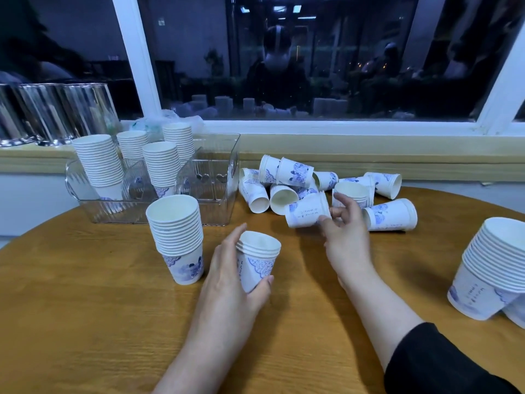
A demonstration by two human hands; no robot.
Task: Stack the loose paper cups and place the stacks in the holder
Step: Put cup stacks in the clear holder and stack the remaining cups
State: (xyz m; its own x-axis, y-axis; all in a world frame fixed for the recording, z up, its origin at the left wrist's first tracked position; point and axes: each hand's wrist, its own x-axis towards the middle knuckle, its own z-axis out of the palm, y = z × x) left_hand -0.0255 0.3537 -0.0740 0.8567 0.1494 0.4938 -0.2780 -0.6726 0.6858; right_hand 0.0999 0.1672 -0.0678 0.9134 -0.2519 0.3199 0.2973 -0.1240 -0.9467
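Observation:
My left hand (233,285) grips a short stack of white-and-blue paper cups (257,260), held upright just above the table. My right hand (345,231) reaches into the pile of loose cups (295,177) and pinches one cup lying on its side (308,213) by its rim. A taller stack (177,237) stands upright to the left of my left hand. Behind it, the clear plastic holder (216,177) contains several stacks (162,163). Another tall stack (494,268) leans at the table's right edge.
The round wooden table (99,308) ends near the window sill (341,160). Shiny metal containers (51,112) stand on the sill at the far left, with a plastic bag (159,120) behind the holder. The dark window reflects the room.

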